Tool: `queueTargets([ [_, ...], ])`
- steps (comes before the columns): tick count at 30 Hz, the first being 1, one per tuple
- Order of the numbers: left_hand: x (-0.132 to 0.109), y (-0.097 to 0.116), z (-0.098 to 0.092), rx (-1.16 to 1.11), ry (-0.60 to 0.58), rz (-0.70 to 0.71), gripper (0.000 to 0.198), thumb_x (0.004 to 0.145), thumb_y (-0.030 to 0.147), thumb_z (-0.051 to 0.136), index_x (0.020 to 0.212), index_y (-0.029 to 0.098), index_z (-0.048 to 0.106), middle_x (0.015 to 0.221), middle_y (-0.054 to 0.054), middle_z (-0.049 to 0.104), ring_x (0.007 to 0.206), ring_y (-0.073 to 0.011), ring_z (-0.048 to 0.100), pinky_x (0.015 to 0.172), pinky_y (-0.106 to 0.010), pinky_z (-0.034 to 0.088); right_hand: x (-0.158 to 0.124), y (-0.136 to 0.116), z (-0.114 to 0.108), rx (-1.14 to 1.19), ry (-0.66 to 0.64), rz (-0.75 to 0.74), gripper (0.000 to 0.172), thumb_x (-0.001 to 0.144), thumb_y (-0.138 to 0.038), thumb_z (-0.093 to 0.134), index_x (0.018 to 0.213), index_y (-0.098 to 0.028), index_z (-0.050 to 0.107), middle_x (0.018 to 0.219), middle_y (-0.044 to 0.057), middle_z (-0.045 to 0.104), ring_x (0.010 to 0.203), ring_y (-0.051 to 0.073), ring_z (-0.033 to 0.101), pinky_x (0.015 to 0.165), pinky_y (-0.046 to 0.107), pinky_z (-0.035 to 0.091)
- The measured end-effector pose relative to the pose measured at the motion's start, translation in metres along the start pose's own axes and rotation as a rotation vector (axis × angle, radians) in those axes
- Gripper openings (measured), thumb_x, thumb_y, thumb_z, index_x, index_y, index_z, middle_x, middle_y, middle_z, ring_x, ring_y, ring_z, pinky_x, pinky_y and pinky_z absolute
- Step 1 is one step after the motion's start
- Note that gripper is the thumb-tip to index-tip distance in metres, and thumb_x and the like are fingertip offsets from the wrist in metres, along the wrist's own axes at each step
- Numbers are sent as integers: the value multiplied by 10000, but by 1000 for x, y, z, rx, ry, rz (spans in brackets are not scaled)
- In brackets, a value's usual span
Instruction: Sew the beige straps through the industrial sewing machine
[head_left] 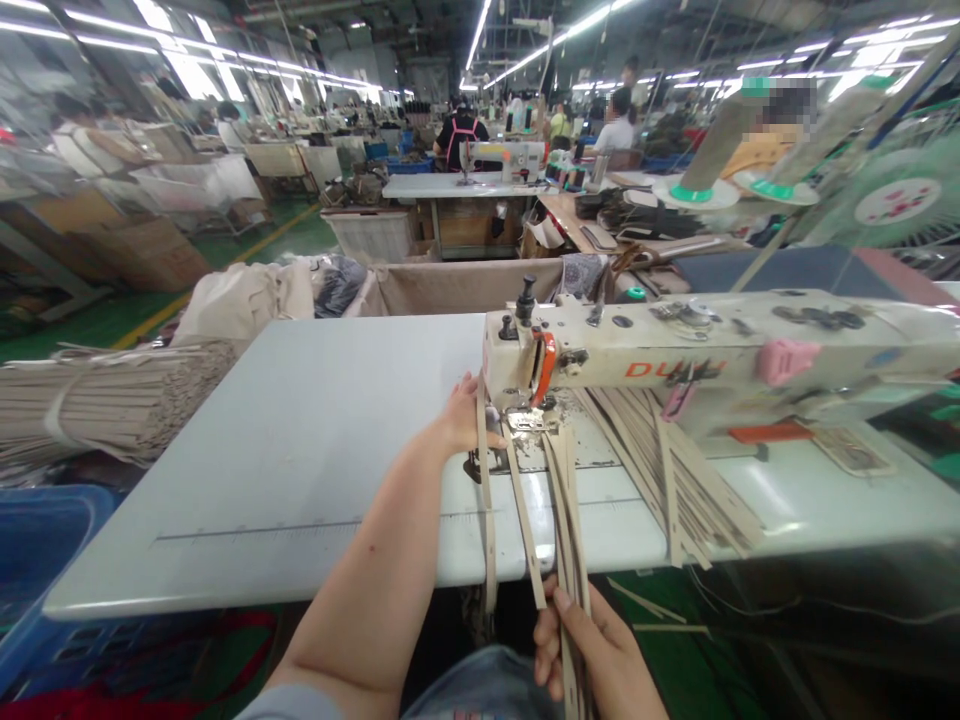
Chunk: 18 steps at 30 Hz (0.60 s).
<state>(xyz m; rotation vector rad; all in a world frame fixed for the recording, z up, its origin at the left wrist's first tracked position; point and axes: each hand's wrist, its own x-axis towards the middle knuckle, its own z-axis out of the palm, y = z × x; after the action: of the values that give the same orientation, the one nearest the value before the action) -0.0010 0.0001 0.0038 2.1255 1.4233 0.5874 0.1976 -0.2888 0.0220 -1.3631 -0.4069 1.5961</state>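
Note:
My left hand lies flat on the table beside the sewing machine head, fingers stretched and apart, thumb toward the needle area. A narrow beige strip runs down across this hand and over the table's front edge. Another strip extends from under the presser foot toward me, its free end near my right hand. My right hand is closed around several beige strips at the front edge. Their upper ends rest near the metal needle plate. The left fingertips are partly hidden by the machine.
More loose strips lie fanned under the machine arm. A tied bundle of strips sits left of the white table, above a blue basket. Thread cones and a fan stand at right. Other people work farther back.

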Motion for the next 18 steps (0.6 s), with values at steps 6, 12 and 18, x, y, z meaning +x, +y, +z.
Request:
queueTargets([
  [6, 1, 2, 0, 10, -6, 16, 1074, 569, 314, 1082, 1574, 218, 715, 1756, -182, 599, 1663, -528, 499, 1433, -708, 365, -8, -1, -14, -47, -36, 17, 742, 833, -859, 907, 1091, -164, 872, 729, 50, 809, 663, 234, 769, 664, 333, 576],
  [12, 2, 5, -3, 26, -42, 40, 959, 589, 358, 1094, 1485, 223, 778, 1727, -189, 619, 1683, -535, 467, 1425, -724, 368, -12, 0, -14, -119, -46, -43, 670, 806, -792, 985, 1101, -210, 832, 666, 1, 785, 565, 174, 700, 583, 282, 511],
  [18, 2, 9, -5, 56, -74, 41, 937, 608, 361, 1084, 1483, 220, 780, 1729, -193, 608, 1707, -519, 431, 1439, -714, 346, -10, 2, -17, -77, -12, -8, 659, 778, -754, 1026, 1077, -198, 839, 673, -4, 782, 538, 155, 701, 539, 245, 493],
])
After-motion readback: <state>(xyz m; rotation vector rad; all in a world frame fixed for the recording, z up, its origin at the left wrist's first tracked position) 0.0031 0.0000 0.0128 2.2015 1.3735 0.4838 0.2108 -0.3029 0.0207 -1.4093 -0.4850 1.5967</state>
